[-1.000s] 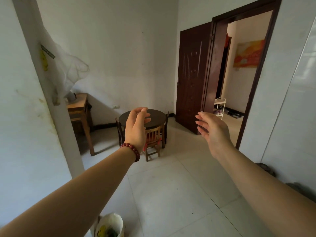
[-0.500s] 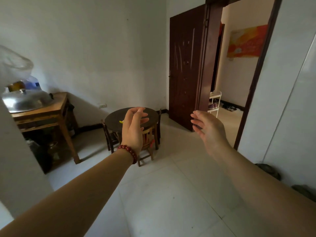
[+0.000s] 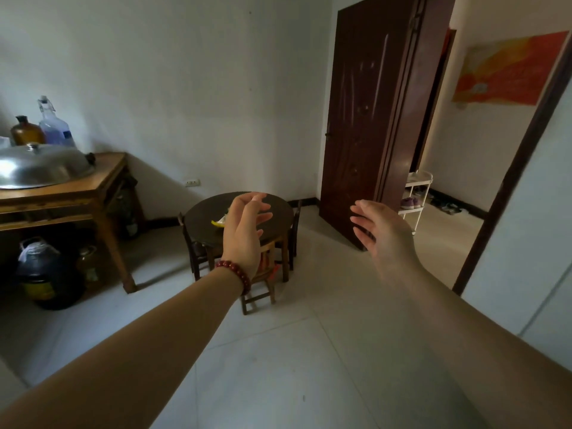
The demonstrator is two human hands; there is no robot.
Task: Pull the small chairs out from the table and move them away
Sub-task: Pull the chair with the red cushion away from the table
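Your left hand (image 3: 244, 230) and right hand (image 3: 380, 239) hang outstretched, fingers loose, holding nothing. The small pale wooden chair (image 3: 258, 300) sits tucked under the round dark table's (image 3: 201, 215) near edge, well ahead, in line with your left hand, which looks nearer.

White walls (image 3: 185, 72), pale tiled floor (image 3: 278, 366). At left, wooden side table (image 3: 105, 181) with big metal lid (image 3: 40, 165) and two bottles (image 3: 54, 126). Dark brown door (image 3: 365, 119) open at right. Beyond it, brighter room with orange picture (image 3: 507, 69).
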